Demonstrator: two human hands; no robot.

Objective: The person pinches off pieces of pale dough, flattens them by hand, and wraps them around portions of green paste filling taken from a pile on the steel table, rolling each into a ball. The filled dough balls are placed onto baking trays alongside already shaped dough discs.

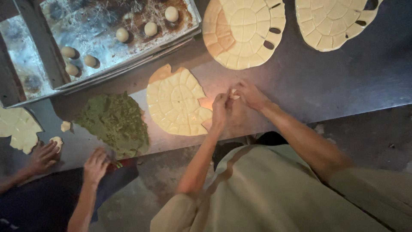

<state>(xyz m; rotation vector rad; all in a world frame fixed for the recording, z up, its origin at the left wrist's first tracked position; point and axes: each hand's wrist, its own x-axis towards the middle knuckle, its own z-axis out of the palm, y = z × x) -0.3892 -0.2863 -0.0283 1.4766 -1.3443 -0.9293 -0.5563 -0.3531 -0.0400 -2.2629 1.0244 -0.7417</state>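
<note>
I see my left hand and right hand pinched together around a small dough piece, held above the bench just beside the scored dough sheet.

Left hand and right hand pinch a dough piece together.

You've got 6 round pale dough balls on 1 battered metal baking tray. 3 scored pale-yellow dough discs, plus 1 partial sheet at the left edge. 1 green filling heap. 1 small dough bit betw. your 2 hands; a co-worker's 2 hands lower left.
</note>
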